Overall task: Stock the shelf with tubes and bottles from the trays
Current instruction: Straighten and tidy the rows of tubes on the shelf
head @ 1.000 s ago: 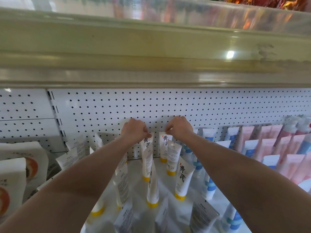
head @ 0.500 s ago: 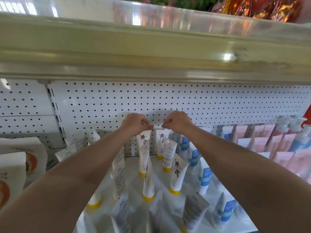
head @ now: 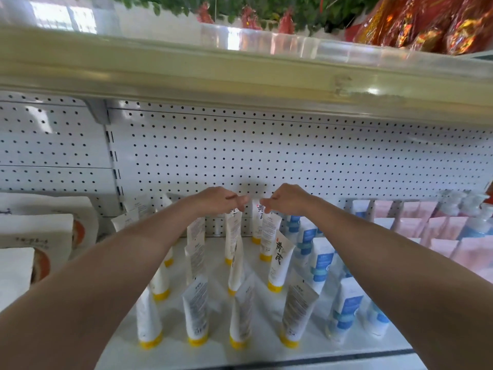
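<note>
White tubes with yellow caps (head: 277,263) stand cap-down in rows on the white shelf (head: 213,351). Both my arms reach to the back row by the pegboard (head: 266,150). My left hand (head: 218,201) pinches the flat top end of a back-row white tube (head: 232,233). A little to its right, my right hand (head: 288,198) pinches the top of the neighbouring white tube (head: 258,217) with black characters. The fingertips of the two hands are almost touching. No tray is in view.
Blue-and-white tubes (head: 320,265) stand right of the yellow-capped ones, then pink packs (head: 440,228) and pump bottles (head: 474,217). White pouches (head: 34,228) sit at the left. A beige upper shelf edge (head: 240,70) overhangs, with red-gold packs (head: 426,22) on top.
Both hands stay on the tops of the back-row tubes and have drawn slightly closer together. The view has pulled back and tilted up, showing more of the front rows and upper shelf.
</note>
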